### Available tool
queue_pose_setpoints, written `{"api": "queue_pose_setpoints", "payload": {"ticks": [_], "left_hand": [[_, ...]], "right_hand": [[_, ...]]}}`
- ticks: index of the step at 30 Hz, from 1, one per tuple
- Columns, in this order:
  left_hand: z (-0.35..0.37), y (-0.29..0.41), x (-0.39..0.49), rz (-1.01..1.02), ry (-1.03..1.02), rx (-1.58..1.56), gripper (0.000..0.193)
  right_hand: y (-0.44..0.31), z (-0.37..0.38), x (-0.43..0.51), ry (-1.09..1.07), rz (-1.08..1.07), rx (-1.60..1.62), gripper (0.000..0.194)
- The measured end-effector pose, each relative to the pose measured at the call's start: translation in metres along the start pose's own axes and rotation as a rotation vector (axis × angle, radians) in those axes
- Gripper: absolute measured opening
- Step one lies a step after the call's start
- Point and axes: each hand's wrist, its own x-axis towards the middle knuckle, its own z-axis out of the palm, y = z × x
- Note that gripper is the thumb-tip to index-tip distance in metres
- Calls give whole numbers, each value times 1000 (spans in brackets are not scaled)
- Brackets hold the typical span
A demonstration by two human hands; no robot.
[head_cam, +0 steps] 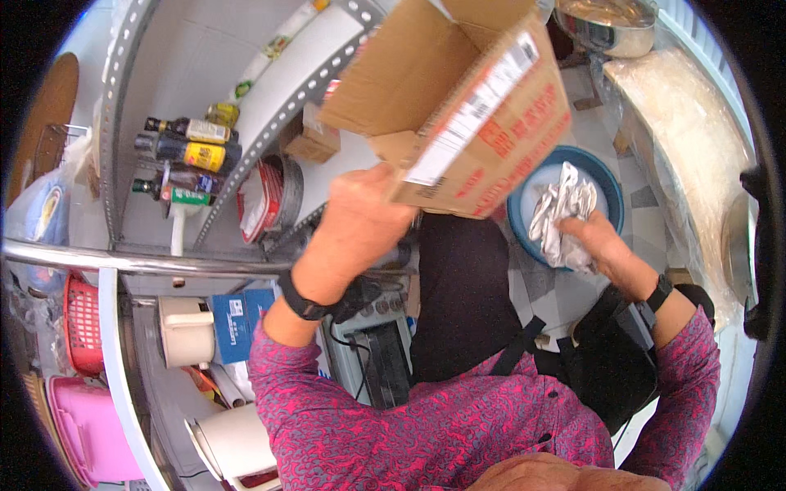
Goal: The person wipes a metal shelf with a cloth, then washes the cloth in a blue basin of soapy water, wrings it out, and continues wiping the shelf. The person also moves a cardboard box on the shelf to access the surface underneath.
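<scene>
My left hand (366, 205) grips the lower corner of a cardboard box (528, 138). The box is tilted, its top flaps spread, and its bare brown inside shows. Red print and a white label strip run along its side. A bunched, whitish cloth (564, 215) is pinched in my right hand (595, 240). Beneath that cloth stands a round blue basin (616, 187) with pale, cloudy liquid in it. Part of the basin's rim lies behind the box.
On the left, a metal shelf (288, 116) holds several bottles (190, 153) and a red-edged tray (264, 199). Below are a toaster oven (384, 362), a cream-coloured pot (187, 331) and a blue box (242, 325). A plastic-wrapped board (681, 141) leans at right, near a steel pot (614, 27).
</scene>
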Motion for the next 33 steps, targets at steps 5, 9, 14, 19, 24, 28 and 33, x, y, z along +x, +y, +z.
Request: {"api": "queue_pose_setpoints", "payload": {"ticks": [5, 9, 14, 19, 24, 28, 33], "left_hand": [[-14, -17, -45, -124, -36, 27, 13], [-15, -22, -72, -198, -109, 78, 15], [2, -26, -96, -297, -281, 94, 24], [22, -39, -101, -361, -329, 24, 11], [29, -46, -92, -292, -284, 70, 7], [19, -39, -93, -289, -284, 67, 8], [18, -26, -105, -342, -349, -68, 13]], "right_hand": [[8, -3, 8, 22, 1, -7, 37], [10, -1, 9, -9, -47, 81, 36], [9, 0, 7, 9, -16, 20, 33], [7, 1, 7, -18, -2, 83, 33], [1, 2, 5, 37, 46, 36, 34], [0, 4, 1, 19, -12, 63, 32], [0, 4, -2, -6, 19, 71, 33]]}}
